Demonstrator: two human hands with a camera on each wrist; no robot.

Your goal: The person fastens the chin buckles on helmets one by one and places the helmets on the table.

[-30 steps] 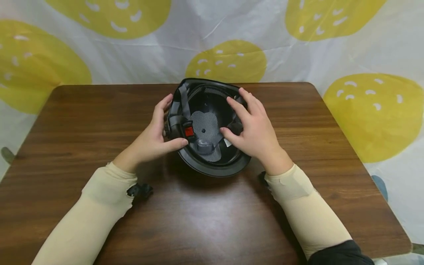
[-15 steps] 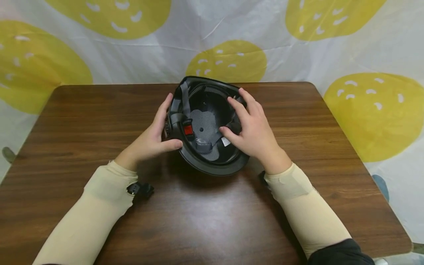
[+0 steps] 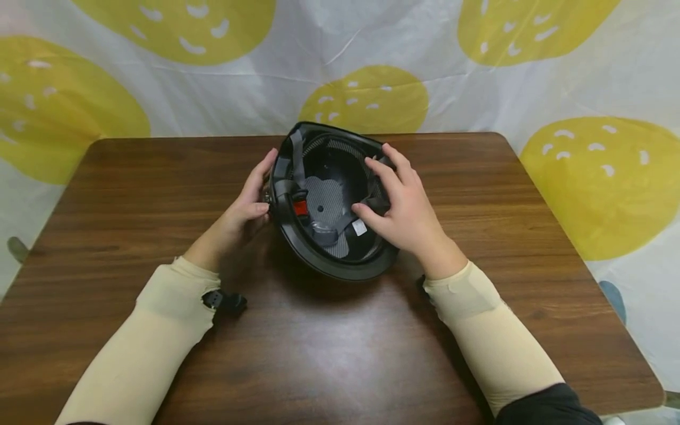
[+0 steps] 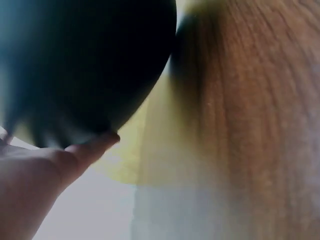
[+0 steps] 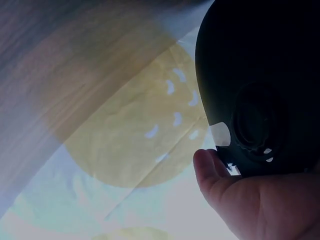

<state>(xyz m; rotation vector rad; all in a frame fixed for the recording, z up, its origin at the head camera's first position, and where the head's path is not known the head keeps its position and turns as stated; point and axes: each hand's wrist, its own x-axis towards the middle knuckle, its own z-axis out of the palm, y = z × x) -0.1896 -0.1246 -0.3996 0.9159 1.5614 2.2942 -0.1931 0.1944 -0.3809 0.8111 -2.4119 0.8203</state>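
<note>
A black helmet (image 3: 340, 268) sits crown-down at the far middle of the table, its open side facing up toward me. Inside show a grey patterned lining, dark straps and a red buckle piece (image 3: 300, 208). My left hand (image 3: 241, 203) holds the helmet's left outer side, thumb tip beside a small side knob (image 3: 267, 198). My right hand (image 3: 406, 209) grips the right rim, thumb reaching over the inside and fingers spread along the edge. In the right wrist view a round knob (image 5: 254, 120) shows on the helmet's dark outer shell. The left wrist view has the shell (image 4: 85, 65) above my fingers.
The brown wooden table (image 3: 531, 283) has rounded corners. Behind it hangs a white cloth (image 3: 287, 88) with yellow patterns. A small black device (image 3: 225, 301) sits at my left wrist by the sleeve.
My left thumb has slid from over the front rim to the helmet's outer left side. The helmet has turned slightly, baring more of a white label inside. My right hand has stayed nearly still.
</note>
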